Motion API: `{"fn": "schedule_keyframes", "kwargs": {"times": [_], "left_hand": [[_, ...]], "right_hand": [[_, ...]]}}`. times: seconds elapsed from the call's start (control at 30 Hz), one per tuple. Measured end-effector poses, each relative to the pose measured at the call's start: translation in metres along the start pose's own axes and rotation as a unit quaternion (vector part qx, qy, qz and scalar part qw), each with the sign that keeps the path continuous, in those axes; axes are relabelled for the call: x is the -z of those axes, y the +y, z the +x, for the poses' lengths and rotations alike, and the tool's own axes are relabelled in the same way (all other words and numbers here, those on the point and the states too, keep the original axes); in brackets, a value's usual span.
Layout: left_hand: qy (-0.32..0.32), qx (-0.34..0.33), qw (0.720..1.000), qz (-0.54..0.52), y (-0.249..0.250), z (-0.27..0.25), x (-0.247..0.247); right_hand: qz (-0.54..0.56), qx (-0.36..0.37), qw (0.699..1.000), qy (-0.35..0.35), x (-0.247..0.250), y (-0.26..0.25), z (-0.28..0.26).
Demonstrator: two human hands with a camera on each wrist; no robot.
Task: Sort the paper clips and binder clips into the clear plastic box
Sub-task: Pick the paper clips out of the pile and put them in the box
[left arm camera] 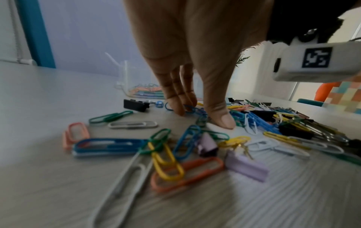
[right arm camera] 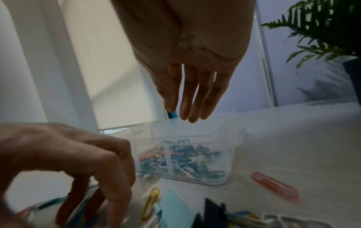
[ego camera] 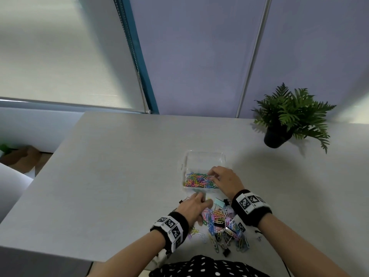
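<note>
The clear plastic box [ego camera: 205, 154] stands mid-table; its near compartment holds several coloured paper clips [ego camera: 199, 180]. My right hand [ego camera: 214, 175] hovers over the box's near right side. In the right wrist view its fingers [right arm camera: 183, 114] hang straight above the box [right arm camera: 224, 154] and hold nothing. A loose pile of paper clips and binder clips [ego camera: 223, 226] lies in front of the box. My left hand [ego camera: 197, 204] is down at the pile's far left. Its fingers and thumb [left arm camera: 201, 114] close round a blue paper clip [left arm camera: 192, 108] lying on the table.
A potted fern [ego camera: 279, 124] stands at the back right. A black binder clip [left arm camera: 134, 104] and lilac binder clips [left arm camera: 246, 166] lie among the clips. A red paper clip [right arm camera: 273, 185] lies alone, right of the box. The table's left edge [ego camera: 40, 176] drops off.
</note>
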State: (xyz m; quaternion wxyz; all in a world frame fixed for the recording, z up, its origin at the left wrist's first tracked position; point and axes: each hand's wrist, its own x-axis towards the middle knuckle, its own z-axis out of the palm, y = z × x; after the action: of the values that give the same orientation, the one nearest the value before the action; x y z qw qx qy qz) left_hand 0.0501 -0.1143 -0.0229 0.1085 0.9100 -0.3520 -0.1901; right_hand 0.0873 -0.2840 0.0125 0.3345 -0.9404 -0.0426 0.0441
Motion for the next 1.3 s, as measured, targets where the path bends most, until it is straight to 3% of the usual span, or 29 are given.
{"fn": "schedule_keyframes", "kwargs": {"times": [0.17, 0.37, 0.47, 0.67, 0.83, 0.93, 1.07, 1.17, 1.3], "left_hand": [[-0.018, -0.015, 1.000, -0.006, 0.000, 0.001, -0.001], [-0.035, -0.028, 0.998, 0.040, 0.002, -0.006, 0.004], [-0.038, -0.019, 0.998, 0.036, -0.001, -0.010, 0.006], [0.003, 0.049, 0.987, -0.151, -0.023, -0.015, 0.033], [0.067, 0.067, 0.969, -0.229, -0.034, 0.006, 0.074], [0.084, 0.095, 0.969, -0.211, -0.039, 0.028, 0.089], [0.045, 0.129, 0.977, -0.166, -0.044, 0.046, 0.094], [0.036, 0.125, 0.980, -0.151, -0.045, 0.047, 0.093], [0.078, 0.101, 0.980, -0.155, -0.043, 0.033, 0.092]], "right_hand": [[-0.019, 0.037, 0.999, -0.015, -0.001, 0.003, -0.028], [-0.059, 0.079, 0.987, -0.126, -0.023, 0.005, -0.050], [-0.072, 0.086, 0.983, -0.142, -0.031, 0.002, -0.053], [-0.059, 0.053, 0.982, -0.173, -0.033, 0.001, -0.051], [-0.176, 0.090, 0.951, -0.236, -0.044, -0.007, -0.058], [-0.191, 0.107, 0.951, -0.220, -0.051, -0.013, -0.061], [-0.145, 0.127, 0.962, -0.195, -0.050, -0.016, -0.064], [-0.114, 0.118, 0.969, -0.186, -0.053, -0.012, -0.064], [-0.068, 0.091, 0.974, -0.195, -0.052, -0.008, -0.061]]}}
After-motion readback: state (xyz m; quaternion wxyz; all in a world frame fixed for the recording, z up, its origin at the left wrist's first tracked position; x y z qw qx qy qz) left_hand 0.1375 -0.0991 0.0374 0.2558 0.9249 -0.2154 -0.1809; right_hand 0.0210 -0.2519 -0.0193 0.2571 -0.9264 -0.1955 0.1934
